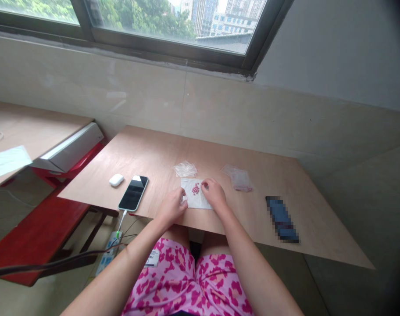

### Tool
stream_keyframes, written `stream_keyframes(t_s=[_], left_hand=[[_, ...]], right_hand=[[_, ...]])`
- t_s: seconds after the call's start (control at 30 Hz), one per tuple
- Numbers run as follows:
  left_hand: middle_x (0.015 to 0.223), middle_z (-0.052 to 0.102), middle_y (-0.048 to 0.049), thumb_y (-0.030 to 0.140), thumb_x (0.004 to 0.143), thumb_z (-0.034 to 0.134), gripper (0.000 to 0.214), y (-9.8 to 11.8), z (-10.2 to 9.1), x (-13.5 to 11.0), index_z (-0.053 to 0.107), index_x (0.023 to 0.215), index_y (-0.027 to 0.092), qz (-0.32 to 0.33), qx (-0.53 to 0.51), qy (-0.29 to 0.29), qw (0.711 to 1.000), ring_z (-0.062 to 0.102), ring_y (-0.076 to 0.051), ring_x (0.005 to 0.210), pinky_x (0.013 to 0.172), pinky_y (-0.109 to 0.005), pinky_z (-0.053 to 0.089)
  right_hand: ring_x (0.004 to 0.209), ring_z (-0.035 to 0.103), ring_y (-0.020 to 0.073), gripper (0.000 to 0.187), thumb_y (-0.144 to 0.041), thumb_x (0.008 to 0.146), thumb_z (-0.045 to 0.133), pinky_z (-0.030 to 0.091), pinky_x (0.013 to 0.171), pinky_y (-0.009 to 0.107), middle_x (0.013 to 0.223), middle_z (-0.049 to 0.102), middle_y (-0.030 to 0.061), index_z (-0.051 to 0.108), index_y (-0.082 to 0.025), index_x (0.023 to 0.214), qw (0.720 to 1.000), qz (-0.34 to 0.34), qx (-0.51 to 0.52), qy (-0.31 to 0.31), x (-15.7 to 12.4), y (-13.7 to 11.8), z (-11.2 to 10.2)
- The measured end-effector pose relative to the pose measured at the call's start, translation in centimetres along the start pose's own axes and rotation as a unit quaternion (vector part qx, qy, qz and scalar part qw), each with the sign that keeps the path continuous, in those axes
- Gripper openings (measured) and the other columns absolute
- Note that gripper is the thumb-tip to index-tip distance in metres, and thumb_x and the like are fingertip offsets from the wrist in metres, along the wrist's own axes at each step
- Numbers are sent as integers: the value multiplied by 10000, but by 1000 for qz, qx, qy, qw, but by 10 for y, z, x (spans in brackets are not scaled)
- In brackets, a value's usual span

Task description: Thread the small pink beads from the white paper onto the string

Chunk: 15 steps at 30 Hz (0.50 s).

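Note:
Small pink bead-like pieces (195, 189) lie in a loose cluster on a white sheet (200, 203) near the table's front edge. At the sheet's left side, my left hand (174, 204) is closed with fingers curled round what looks like a small clear plastic bag (184, 200). My right hand (214, 193) is just right of the pink pieces, thumb and fingertips pinched together; whatever they hold is too small to tell. Behind the sheet lies a pile of clear plastic bags (186, 169). More clear bags (241, 179), with pink along one edge, lie to the right.
On the wooden table (160, 145), a phone (134, 193) with a white charging cable and a white earbud case (116, 180) lie left. A dark pixelated object (282, 219) lies right. A red bench (38, 237) and a power strip (112, 245) are below left.

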<state>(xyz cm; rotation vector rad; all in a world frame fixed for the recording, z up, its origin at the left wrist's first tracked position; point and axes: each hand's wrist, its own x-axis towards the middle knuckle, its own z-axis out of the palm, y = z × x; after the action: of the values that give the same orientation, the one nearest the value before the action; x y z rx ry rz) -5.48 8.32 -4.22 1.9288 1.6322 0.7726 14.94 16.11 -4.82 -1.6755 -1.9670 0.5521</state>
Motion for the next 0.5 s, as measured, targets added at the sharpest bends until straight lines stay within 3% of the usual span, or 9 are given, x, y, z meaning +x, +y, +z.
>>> stream_keyframes(t_s=[0.13,0.23,0.3,0.43,0.5], left_hand=[[918,673,-44,178,841,621,153,2,-1,0,573,983,208,-10,-7,5,1000,654,-225,854,757,-323,469],[912,672,-38,194,862,609,137,4,-1,-1,564,991,210,-14,-18,6,1000,655,-217,849,754,-316,466],[910,670,-36,203,871,602,124,5,-1,-2,561,988,212,-17,-22,8,1000,653,-213,845,751,-313,463],[940,677,-42,191,846,615,160,5,-1,-3,564,997,210,-14,-28,14,999,653,-215,869,775,-320,468],[938,679,-42,178,837,613,165,5,-2,-3,569,994,208,-13,-25,13,1000,653,-217,868,775,-323,466]], right_hand=[[804,688,226,266,-380,956,563,525,745,306,901,754,91,719,-165,944,983,42,172,50,-21,-23,-3],[782,682,198,260,-400,940,604,511,715,278,912,760,67,737,-176,949,973,-28,227,-41,-39,-44,-3],[760,676,184,229,-384,926,636,502,710,269,901,760,50,747,-185,937,972,-46,220,-67,-42,-47,-1],[763,679,193,193,-282,945,591,505,746,282,887,761,60,746,-171,920,990,11,138,1,-19,-22,1],[848,685,197,178,-195,929,593,502,824,288,984,761,77,756,-165,994,998,-2,67,3,-2,-5,2]])
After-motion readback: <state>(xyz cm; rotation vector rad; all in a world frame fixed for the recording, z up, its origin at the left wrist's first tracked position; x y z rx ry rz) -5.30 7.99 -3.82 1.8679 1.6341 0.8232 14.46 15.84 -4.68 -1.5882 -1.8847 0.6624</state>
